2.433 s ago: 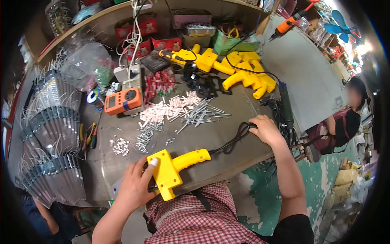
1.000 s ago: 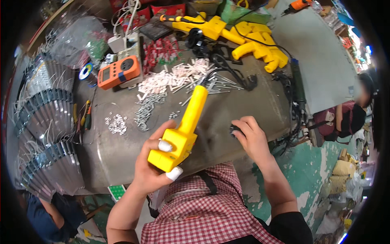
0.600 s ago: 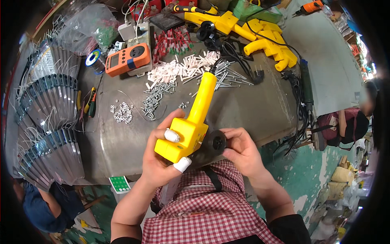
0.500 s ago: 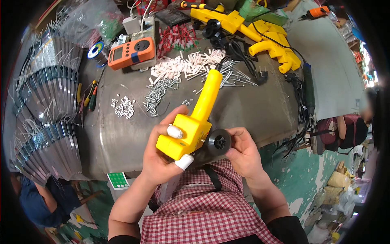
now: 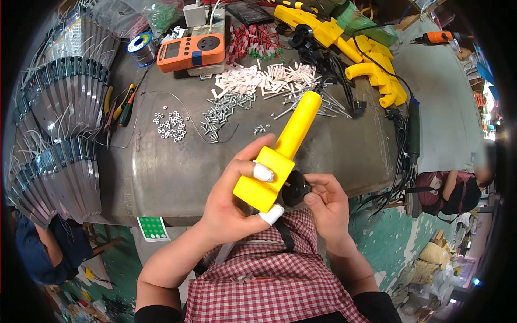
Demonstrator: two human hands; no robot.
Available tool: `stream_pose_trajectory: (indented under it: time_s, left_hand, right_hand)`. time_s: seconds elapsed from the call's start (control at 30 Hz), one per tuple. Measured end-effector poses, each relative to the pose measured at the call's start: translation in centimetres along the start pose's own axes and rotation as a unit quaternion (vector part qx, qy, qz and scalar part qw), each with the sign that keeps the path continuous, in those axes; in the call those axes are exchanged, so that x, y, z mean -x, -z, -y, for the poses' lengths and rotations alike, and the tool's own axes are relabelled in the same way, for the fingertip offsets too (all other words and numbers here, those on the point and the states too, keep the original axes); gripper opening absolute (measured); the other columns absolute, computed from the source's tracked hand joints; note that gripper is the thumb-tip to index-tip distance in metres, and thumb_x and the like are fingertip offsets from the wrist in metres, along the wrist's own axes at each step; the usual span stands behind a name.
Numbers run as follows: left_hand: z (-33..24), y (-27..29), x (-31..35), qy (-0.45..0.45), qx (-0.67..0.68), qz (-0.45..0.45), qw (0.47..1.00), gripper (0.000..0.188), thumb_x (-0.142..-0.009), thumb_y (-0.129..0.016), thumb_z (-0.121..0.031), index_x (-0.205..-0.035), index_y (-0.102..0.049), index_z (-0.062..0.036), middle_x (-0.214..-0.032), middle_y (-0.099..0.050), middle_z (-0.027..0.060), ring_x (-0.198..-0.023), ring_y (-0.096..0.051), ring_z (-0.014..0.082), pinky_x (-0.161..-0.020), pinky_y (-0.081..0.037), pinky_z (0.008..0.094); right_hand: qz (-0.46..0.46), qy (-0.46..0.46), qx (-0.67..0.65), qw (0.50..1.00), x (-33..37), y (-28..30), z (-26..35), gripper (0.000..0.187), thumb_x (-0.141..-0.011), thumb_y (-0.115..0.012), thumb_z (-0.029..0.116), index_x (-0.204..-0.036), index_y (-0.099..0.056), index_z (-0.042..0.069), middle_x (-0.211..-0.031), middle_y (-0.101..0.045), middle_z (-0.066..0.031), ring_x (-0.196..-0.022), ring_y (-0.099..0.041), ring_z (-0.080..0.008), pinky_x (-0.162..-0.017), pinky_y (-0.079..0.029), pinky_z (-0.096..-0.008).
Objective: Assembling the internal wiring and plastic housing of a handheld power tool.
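Note:
My left hand is closed around the boxy end of a yellow plastic tool body, whose long handle slants up and to the right. White wraps cover two of its fingertips. Against the right side of the boxy end sits a round black plastic piece, partly hidden behind the body. My right hand pinches this black piece between thumb and fingers. Whether the piece is joined to the body cannot be made out.
Beyond my hands lie small nuts, screws, pale sleeves and long metal rods. An orange meter and solder spool stand behind. More yellow bodies lie far right, fanned metal strips left. Two other people sit nearby.
The yellow body and both hands have shifted right, and the handle leans further right. The black piece has turned, and its ribbed face shows less. The whole view has shifted slightly.

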State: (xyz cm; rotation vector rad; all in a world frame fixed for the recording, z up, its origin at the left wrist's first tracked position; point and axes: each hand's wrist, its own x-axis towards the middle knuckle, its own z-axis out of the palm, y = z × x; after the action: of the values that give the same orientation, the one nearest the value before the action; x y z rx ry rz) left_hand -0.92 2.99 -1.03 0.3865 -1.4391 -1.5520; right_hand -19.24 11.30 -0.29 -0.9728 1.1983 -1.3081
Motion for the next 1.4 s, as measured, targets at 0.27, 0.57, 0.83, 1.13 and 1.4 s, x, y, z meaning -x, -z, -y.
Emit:
stream_pose_trajectory:
  time_s: [0.27, 0.57, 0.83, 1.13, 1.4]
  left_hand:
    - [0.1, -0.5, 0.3, -0.026, -0.088, -0.017, 0.996, 0.052, -0.066, -0.078, -0.007, -0.108, -0.049, -0.0130, -0.141, -0.035, 0.0233, -0.126, -0.043, 0.0352, -0.099, -0.038, 0.0397]
    - [-0.6, -0.5, 0.2, -0.065, -0.178, 0.014, 0.982, 0.050, -0.068, -0.081, -0.012, -0.105, -0.046, -0.0123, -0.140, -0.034, 0.0270, -0.126, -0.043, 0.0376, -0.099, -0.038, 0.0415]
    - [0.4, -0.8, 0.4, -0.019, -0.086, -0.017, 0.996, 0.048, -0.069, -0.079, -0.009, -0.106, -0.048, -0.0113, -0.141, -0.036, 0.0249, -0.123, -0.048, 0.0368, -0.095, -0.043, 0.0384]
    - [-0.5, 1.1, 0.7, 0.039, -0.127, -0.006, 0.991, 0.057, -0.068, -0.080, -0.011, -0.114, -0.047, -0.0102, -0.136, -0.043, 0.0274, -0.122, -0.050, 0.0318, -0.096, -0.042, 0.0351]
    - [-3.6, 0.8, 0.6, 0.009, -0.371, -0.027, 0.928, 0.069, -0.070, -0.079, -0.023, -0.125, -0.042, -0.0030, -0.115, -0.052, 0.0205, -0.104, -0.056, 0.0369, -0.089, -0.046, 0.0395]
  right_hand:
    - [-0.047, -0.023, 0.040, 0.998, -0.1, -0.7, 0.7, 0.027, -0.090, -0.060, 0.004, -0.115, -0.051, -0.003, -0.097, -0.063, -0.0082, -0.090, -0.060, -0.0117, -0.080, -0.050, -0.0249]
    - [-0.057, -0.042, -0.037, 0.997, 0.1, -0.7, 0.0, 0.030, -0.088, -0.063, 0.005, -0.114, -0.051, -0.003, -0.100, -0.062, -0.0083, -0.091, -0.060, -0.0109, -0.081, -0.048, -0.0250]
    - [-0.057, 0.014, 0.263, 0.963, 0.4, -1.3, 0.0, 0.039, -0.081, -0.069, 0.003, -0.117, -0.053, 0.001, -0.092, -0.065, -0.0118, -0.080, -0.064, -0.0133, -0.072, -0.053, -0.0290]
    - [-0.146, 0.073, 0.324, 0.932, -8.8, 7.5, 3.7, 0.017, -0.087, -0.064, 0.017, -0.091, -0.064, 0.000, -0.081, -0.066, -0.0157, -0.069, -0.065, -0.0223, -0.065, -0.051, -0.0310]
    - [-0.212, 0.162, 0.413, 0.871, -17.2, 18.9, -0.6, 0.045, -0.078, -0.074, 0.017, -0.113, -0.052, 0.001, -0.100, -0.060, -0.0124, -0.087, -0.062, -0.0249, -0.074, -0.050, -0.0326]
